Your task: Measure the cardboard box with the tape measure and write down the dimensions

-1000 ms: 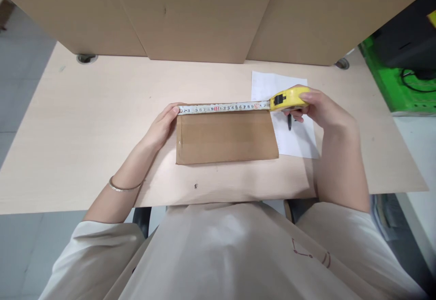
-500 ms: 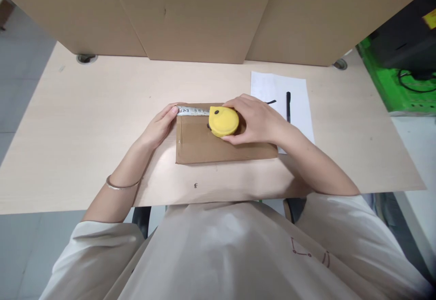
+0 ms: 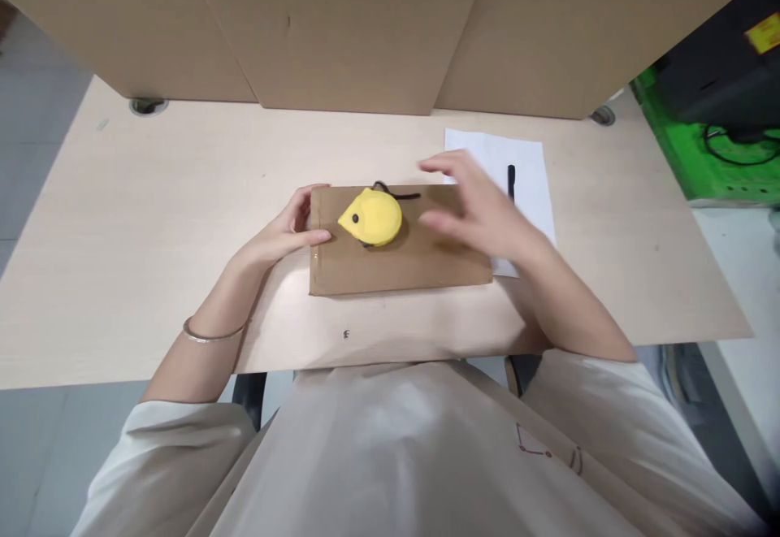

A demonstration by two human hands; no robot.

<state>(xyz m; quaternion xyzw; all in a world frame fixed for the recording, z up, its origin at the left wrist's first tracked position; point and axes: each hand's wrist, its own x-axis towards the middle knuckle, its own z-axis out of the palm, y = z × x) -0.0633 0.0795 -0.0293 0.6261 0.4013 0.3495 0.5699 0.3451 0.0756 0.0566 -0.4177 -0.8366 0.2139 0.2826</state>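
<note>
The cardboard box [image 3: 399, 267] is gripped at its left end by the left hand [image 3: 279, 236], thumb laid on top. The right hand [image 3: 481, 208], blurred, is held open over the box's right part, apart from the yellow tape measure [image 3: 379, 218], which is rested on the box. Beyond, a black pen [image 3: 511, 182] is laid on white paper [image 3: 531, 165].

Seen along the back of the counter [image 3: 201, 163]: tall brown cardboard [image 3: 347, 33], with one round hole [image 3: 148, 107] near its left end, another near its right. Beyond the counter at right: a green surface [image 3: 667, 165] bearing a black cable [image 3: 744, 134], plus a dark case [image 3: 700, 74] with a yellow sticker [image 3: 764, 34]. At lower left: grey floor [image 3: 54, 439].
</note>
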